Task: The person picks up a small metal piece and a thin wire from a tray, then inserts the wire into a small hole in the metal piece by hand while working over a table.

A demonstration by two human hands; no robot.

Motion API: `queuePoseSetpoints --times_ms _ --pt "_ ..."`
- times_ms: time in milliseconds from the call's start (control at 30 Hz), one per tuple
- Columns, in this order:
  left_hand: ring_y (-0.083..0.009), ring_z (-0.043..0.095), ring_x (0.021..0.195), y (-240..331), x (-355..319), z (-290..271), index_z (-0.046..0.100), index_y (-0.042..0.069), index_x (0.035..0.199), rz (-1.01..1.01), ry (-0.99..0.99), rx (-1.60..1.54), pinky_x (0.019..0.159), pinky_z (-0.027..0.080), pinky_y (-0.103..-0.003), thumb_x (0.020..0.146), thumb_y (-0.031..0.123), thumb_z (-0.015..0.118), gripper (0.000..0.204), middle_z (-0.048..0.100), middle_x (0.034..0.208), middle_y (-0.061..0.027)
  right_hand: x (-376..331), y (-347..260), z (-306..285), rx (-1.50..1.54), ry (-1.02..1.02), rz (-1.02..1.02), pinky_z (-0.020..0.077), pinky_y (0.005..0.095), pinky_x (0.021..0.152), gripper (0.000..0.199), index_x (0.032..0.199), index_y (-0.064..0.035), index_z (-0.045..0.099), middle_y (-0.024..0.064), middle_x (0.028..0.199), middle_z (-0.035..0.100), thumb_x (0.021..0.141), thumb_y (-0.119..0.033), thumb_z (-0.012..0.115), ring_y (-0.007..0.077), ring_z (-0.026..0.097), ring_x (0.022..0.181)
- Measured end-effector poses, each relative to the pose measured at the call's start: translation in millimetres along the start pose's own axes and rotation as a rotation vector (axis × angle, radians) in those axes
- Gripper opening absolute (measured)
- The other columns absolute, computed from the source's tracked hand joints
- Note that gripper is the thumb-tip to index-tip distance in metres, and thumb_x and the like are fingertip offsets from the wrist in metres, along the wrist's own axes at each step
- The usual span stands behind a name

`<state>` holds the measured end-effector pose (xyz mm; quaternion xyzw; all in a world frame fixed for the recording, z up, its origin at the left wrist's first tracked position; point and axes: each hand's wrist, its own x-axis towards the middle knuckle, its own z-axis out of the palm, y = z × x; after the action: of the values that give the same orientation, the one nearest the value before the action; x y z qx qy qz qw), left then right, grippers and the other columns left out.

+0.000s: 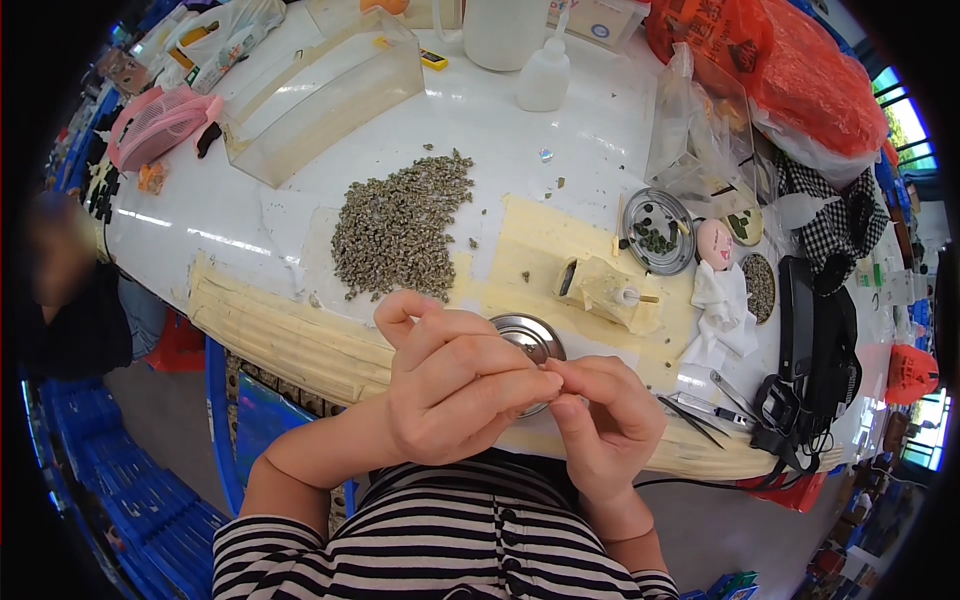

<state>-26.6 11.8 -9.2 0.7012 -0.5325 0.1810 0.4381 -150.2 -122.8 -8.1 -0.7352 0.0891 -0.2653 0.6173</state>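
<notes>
Round, shiny silver metal dish (520, 321): on white bench (610, 115), partly hidden by both hands | left hand (450, 385), right hand (612, 420): fingers bent, tips close (can't tell if pinching anything) | danger: a wrist bump could tip the dish.

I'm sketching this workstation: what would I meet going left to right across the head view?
Pink mesh item → left hand → right hand → crumpled white tissue → black bag with straps.

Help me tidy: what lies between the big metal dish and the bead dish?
The head view shows a pink round thing and part of a white cloth or tissue.
</notes>
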Motion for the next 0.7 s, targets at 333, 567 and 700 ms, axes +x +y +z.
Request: queuePoseSetpoints --times_ms 333,567,700 --pt "-0.0123 0.056 0.081 -5.9 -1.9 3.6 0.076 0.015 0.091 0.069 0.036 -0.150 0.086 0.028 -0.037 0.060 0.018 0.070 0.032 0.063 0.089 0.0077 1.3 2.0 -6.2 0.413 -0.109 0.200 0.0502 0.0271 0.079 0.021 0.105 0.0043 0.072 0.0127 0.098 0.070 0.084 0.003 0.073 0.0179 0.065 0.088" --pt "-0.0110 0.056 0.080 0.1 -4.9 8.1 0.076 0.015 0.090 0.041 0.075 0.014 0.087 0.028 -0.038 0.059 0.020 0.070 0.032 0.064 0.087 0.0081 -4.1 7.2 -4.7 0.389 -0.004 0.212 0.0495 0.0253 0.079 0.014 0.098 0.0039 0.067 0.0079 0.095 0.066 0.085 0.005 0.072 0.0135 0.062 0.087" --pt "-0.0110 0.056 0.079 -2.1 -3.9 7.3 0.076 0.015 0.090 0.052 0.073 -0.043 0.088 0.028 -0.038 0.059 0.020 0.070 0.032 0.064 0.087 0.0081 0.0 2.4 -2.9 0.534 -0.048 0.310 0.0494 0.0239 0.079 0.014 0.100 0.0037 0.064 0.0067 0.097 0.065 0.087 0.004 0.071 0.0115 0.062 0.087"
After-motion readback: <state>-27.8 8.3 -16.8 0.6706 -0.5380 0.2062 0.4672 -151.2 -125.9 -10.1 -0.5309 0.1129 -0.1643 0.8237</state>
